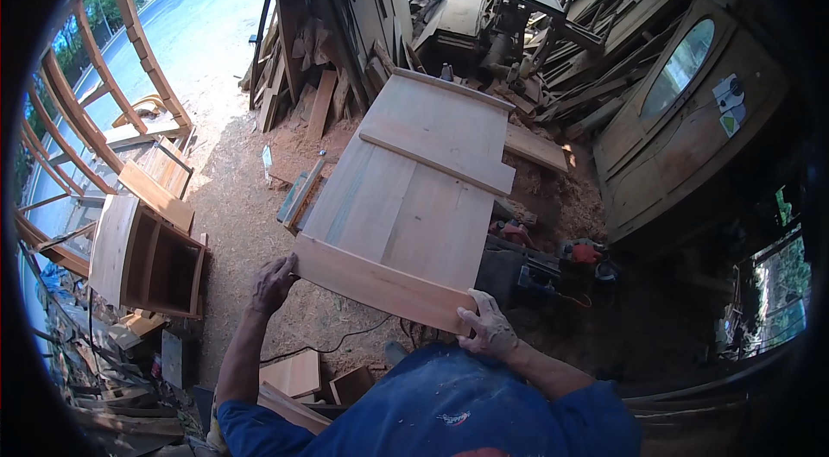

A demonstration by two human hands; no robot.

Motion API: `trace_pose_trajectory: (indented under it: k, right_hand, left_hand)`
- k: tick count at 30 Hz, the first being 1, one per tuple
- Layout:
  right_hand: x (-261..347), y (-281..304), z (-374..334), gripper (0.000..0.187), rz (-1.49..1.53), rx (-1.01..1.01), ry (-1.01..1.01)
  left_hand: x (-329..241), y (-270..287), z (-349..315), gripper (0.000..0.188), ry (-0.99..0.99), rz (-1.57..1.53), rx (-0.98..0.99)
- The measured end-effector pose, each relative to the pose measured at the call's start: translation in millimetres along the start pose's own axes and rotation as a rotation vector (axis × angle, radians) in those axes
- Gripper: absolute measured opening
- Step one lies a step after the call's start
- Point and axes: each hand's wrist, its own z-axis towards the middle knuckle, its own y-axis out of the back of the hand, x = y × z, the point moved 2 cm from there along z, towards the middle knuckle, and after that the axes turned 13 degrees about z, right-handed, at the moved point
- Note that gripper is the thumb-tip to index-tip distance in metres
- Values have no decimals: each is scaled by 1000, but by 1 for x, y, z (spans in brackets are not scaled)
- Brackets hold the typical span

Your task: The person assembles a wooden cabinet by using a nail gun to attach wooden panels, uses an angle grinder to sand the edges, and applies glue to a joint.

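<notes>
In the head view, the board spans the panel's near end; it is probably best held square to the panel, with even pressure at both ends. The left hand curls around its left end, the right hand grips its right.

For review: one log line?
long reddish wooden board: at near edge of flat pale wooden panel; left hand: left end; right hand: right end

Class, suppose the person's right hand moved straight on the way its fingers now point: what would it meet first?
The right hand would first meet the long, flat, reddish-tan wooden board; it appears to touch that board's right end, though exact contact is unclear.
</notes>
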Motion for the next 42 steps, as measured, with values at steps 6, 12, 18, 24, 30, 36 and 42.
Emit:
trace_pose_trajectory:
  k: [6, 12, 18, 24, 30, 36, 42]
  right_hand:
    - [1, 3, -4, 59, -20, 38, -23]
    - [0, 5, -6, 59, -47, 34, 1]
    - [-2, 3, -7, 58, -63, 24, 15]
    - [-3, 4, -8, 59, -40, 15, 11]
    - [-6, 7, -6, 60, 4, 12, -2]
    - [-9, 11, -1, 62, 49, 60, -41]
    - [-17, 5, -4, 65, 83, 35, -41]
  left_hand:
    - [0, -1, -5, 56, 26, -7, 4]
    - [-4, 2, -3, 57, 70, -30, 0]
    - [-7, 7, -3, 56, 69, 9, -8]
    - [-12, 4, -8, 57, 136, -13, -26]
    - [-14, 0, -9, 59, 141, 21, -59]
    - [-19, 9, -4, 60, 145, 42, 7]
    - [-16, 5, -5, 59, 139, 46, 18]
